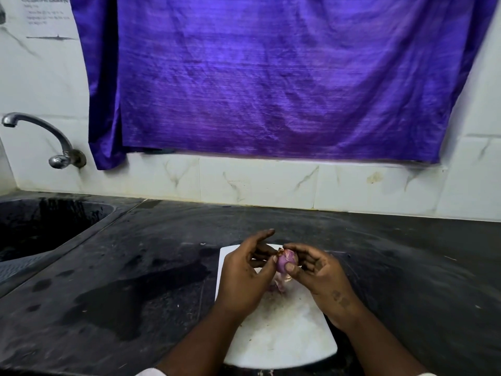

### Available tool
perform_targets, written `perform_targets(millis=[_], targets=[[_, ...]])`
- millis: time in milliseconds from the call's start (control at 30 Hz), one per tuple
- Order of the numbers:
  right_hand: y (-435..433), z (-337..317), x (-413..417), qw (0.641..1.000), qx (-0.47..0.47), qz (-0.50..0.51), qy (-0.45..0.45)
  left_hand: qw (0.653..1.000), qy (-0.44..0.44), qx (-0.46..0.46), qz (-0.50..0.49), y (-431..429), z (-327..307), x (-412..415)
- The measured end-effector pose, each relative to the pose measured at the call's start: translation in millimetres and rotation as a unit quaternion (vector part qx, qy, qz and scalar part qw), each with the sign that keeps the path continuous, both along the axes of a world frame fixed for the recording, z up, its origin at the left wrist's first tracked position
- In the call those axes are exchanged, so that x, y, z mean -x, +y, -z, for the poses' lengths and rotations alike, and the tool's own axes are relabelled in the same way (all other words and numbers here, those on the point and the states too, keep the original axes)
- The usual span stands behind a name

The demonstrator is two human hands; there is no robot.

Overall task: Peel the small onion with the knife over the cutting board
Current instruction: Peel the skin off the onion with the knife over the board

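Left hand (244,275) and right hand (322,275) close together, both pinching the onion (286,260) above the cutting board (284,335) (no knife in sight); light, firm, likely slick where bared, best held by its ends.

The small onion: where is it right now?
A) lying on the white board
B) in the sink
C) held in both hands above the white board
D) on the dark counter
C: the left hand and right hand grip the small onion over the cutting board.
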State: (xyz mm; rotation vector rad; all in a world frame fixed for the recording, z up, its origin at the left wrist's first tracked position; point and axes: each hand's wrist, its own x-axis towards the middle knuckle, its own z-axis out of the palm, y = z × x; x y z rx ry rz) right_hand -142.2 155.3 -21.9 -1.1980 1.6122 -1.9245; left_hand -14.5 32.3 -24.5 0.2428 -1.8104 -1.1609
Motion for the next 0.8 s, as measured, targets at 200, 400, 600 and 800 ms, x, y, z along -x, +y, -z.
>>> perform_targets(millis=[200,400,600,800], targets=[[1.1,-0.9,-0.1,1.0,-0.003,-0.001,0.0,1.0,0.005,-0.021,0.014,-0.4,-0.3,-0.5],[1.8,-1.8,-1.1,1.0,-0.004,-0.005,0.004,0.999,0.009,-0.031,0.014,1.0,-0.6,-1.2],[3.1,-3.9,-3.9,1.0,0.0,-0.009,-0.003,1.0,0.01,-0.008,-0.003,3.4,-1.1,-1.8],[0.0,-3.5,-6.5,1.0,0.013,-0.002,-0.005,0.989,-0.024,0.122,-0.085,3.2,2.7,0.0]])
